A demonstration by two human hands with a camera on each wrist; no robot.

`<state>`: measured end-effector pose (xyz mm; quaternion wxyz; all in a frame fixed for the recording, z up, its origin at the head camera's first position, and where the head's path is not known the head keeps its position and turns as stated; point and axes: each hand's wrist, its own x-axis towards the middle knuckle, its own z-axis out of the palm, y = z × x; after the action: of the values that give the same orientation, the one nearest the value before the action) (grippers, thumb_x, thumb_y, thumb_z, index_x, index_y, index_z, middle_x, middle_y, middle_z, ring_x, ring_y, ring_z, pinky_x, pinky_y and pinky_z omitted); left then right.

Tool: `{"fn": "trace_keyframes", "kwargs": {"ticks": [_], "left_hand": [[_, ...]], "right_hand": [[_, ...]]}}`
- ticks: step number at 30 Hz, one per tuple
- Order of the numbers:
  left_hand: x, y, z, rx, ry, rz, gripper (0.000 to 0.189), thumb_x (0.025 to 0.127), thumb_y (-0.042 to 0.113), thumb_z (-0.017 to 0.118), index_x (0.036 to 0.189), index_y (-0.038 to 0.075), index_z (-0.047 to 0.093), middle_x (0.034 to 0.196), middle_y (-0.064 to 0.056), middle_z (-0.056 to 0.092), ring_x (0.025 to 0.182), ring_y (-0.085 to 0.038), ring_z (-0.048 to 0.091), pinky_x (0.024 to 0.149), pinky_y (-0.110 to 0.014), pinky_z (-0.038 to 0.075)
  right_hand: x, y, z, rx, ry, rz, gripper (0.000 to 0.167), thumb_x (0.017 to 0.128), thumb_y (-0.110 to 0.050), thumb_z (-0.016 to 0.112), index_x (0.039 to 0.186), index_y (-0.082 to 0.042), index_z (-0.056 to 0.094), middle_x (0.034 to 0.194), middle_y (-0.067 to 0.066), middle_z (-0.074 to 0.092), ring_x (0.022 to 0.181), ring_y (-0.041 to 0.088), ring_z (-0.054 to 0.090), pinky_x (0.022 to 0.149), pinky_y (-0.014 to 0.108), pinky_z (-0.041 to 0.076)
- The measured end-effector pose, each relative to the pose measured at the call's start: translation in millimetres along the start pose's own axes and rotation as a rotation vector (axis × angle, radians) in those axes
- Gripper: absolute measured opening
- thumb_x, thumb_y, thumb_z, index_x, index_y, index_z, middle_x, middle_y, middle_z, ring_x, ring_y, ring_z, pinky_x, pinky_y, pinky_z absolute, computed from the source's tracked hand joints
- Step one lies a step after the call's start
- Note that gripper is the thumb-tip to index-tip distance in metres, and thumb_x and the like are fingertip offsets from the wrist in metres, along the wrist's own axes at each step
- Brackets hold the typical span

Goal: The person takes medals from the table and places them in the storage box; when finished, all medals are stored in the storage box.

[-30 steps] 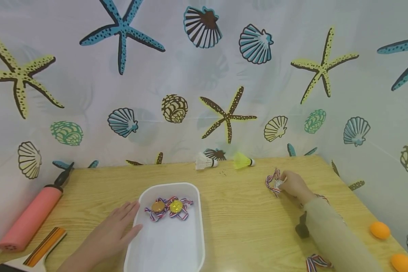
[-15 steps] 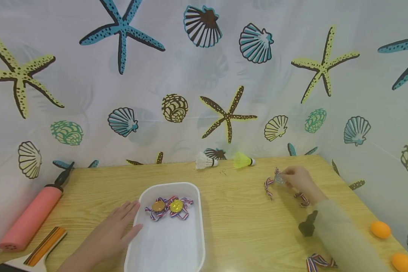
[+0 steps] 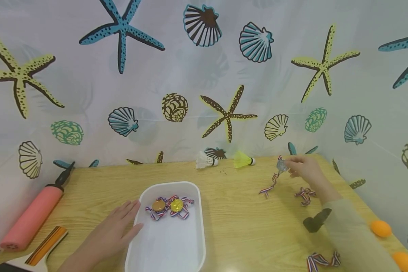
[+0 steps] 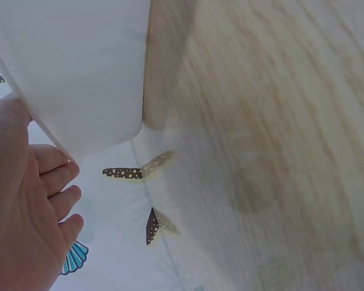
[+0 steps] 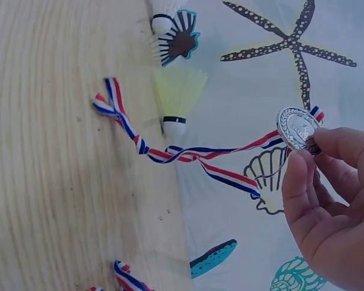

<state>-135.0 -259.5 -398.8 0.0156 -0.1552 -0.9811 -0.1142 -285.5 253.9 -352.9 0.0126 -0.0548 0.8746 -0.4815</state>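
Observation:
In the head view my right hand [image 3: 306, 170] pinches a silver medal [image 3: 282, 165] by its edge, raised above the table's far right. Its red, white and blue ribbon [image 5: 188, 156] hangs down, knotted and twisted, with its end toward the table. My left hand [image 3: 110, 228] rests at the left rim of a white tray [image 3: 201, 226], its fingers fairly straight and its thumb across the rim. The left wrist view shows the fingers [image 4: 56, 176] beside the tray's outer wall. Inside the tray lie a bronze medal [image 3: 158, 205] and a gold medal [image 3: 176, 205] on their ribbons.
Two more striped ribbons lie on the right: a bundled one [image 3: 305, 195] and one near the front [image 3: 321, 260]. White [image 3: 205, 161] and yellow [image 3: 243, 160] shuttlecocks stand along the back. Orange balls [image 3: 380, 228] are far right. A pink pump [image 3: 32, 219] and a paddle [image 3: 45, 247] lie left.
My right hand has lifted the silver medal off the table, up and slightly to the right, its ribbon now hanging. The left hand and tray have stayed put.

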Motion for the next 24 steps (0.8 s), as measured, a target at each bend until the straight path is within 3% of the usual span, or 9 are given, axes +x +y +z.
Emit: {"fn": "trace_keyframes", "kwargs": {"ticks": [4, 9, 13, 16, 18, 20, 22, 24], "left_hand": [[0.4, 0.4, -0.4, 0.003, -0.017, -0.016, 0.067, 0.094, 0.046, 0.045, 0.137, -0.005, 0.037, 0.141, -0.023, 0.034, 0.130, -0.042, 0.026, 0.104, -0.055, 0.021], [0.7, 0.5, -0.7, 0.005, -0.024, -0.022, 0.067, 0.094, 0.045, 0.045, 0.138, -0.005, 0.037, 0.141, -0.023, 0.033, 0.130, -0.042, 0.026, 0.104, -0.055, 0.021], [0.9, 0.9, -0.9, 0.001, -0.025, -0.022, 0.067, 0.094, 0.046, 0.045, 0.138, -0.005, 0.037, 0.141, -0.023, 0.033, 0.130, -0.042, 0.026, 0.103, -0.056, 0.021], [1.0, 1.4, -1.7, -0.002, -0.032, -0.022, 0.068, 0.094, 0.046, 0.046, 0.138, -0.005, 0.036, 0.141, -0.023, 0.033, 0.130, -0.042, 0.026, 0.103, -0.056, 0.021], [0.8, 1.8, -2.2, -0.002, -0.037, -0.021, 0.068, 0.094, 0.045, 0.046, 0.138, -0.005, 0.036, 0.141, -0.024, 0.033, 0.130, -0.042, 0.026, 0.103, -0.056, 0.021], [0.7, 2.0, -2.5, -0.001, -0.038, -0.020, 0.068, 0.094, 0.045, 0.046, 0.137, -0.006, 0.036, 0.141, -0.024, 0.033, 0.130, -0.042, 0.026, 0.103, -0.056, 0.021], [0.4, 1.9, -2.3, -0.001, -0.027, -0.013, 0.067, 0.094, 0.045, 0.046, 0.137, -0.006, 0.037, 0.141, -0.024, 0.034, 0.129, -0.042, 0.026, 0.103, -0.056, 0.021], [0.0, 1.8, -2.2, 0.000, -0.018, -0.009, 0.067, 0.094, 0.045, 0.046, 0.137, -0.006, 0.037, 0.141, -0.024, 0.034, 0.129, -0.042, 0.027, 0.103, -0.056, 0.022]], "right_hand": [[-5.2, -13.9, -2.1, 0.045, 0.030, -0.008, 0.048, 0.092, -0.035, 0.055, 0.116, 0.006, 0.053, 0.110, 0.017, 0.054, 0.079, 0.022, 0.055, 0.080, 0.042, 0.046], [-10.9, -29.4, -1.1, 0.197, 0.041, -0.088, 0.031, 0.092, -0.024, 0.056, 0.087, 0.006, 0.050, 0.135, 0.015, 0.044, 0.086, 0.017, 0.051, 0.078, 0.032, 0.045], [-15.8, -41.1, -1.4, 0.331, 0.006, -0.128, 0.026, 0.093, -0.018, 0.055, 0.079, 0.001, 0.046, 0.139, 0.019, 0.038, 0.095, 0.014, 0.049, 0.069, 0.024, 0.048], [-19.6, -48.3, -0.8, 0.407, -0.023, -0.148, 0.024, 0.094, -0.016, 0.054, 0.076, -0.002, 0.045, 0.139, 0.021, 0.036, 0.080, 0.011, 0.050, 0.064, 0.022, 0.048], [-22.0, -53.1, 0.6, 0.455, -0.039, -0.168, 0.023, 0.094, -0.015, 0.053, 0.075, -0.004, 0.045, 0.125, 0.018, 0.049, 0.070, 0.008, 0.048, 0.062, 0.023, 0.047], [-24.1, -57.2, 2.3, 0.493, -0.049, -0.185, 0.021, 0.094, -0.013, 0.053, 0.075, -0.006, 0.047, 0.099, 0.009, 0.056, 0.059, 0.008, 0.042, 0.061, 0.023, 0.046], [-26.0, -61.2, 4.2, 0.522, -0.056, -0.201, 0.019, 0.093, -0.012, 0.054, 0.075, -0.008, 0.049, 0.077, 0.000, 0.049, 0.057, 0.008, 0.042, 0.060, 0.023, 0.046], [-27.4, -64.5, 6.0, 0.552, -0.067, -0.210, 0.018, 0.093, -0.010, 0.054, 0.076, -0.008, 0.051, 0.067, -0.003, 0.044, 0.056, 0.008, 0.042, 0.060, 0.022, 0.046]]}}
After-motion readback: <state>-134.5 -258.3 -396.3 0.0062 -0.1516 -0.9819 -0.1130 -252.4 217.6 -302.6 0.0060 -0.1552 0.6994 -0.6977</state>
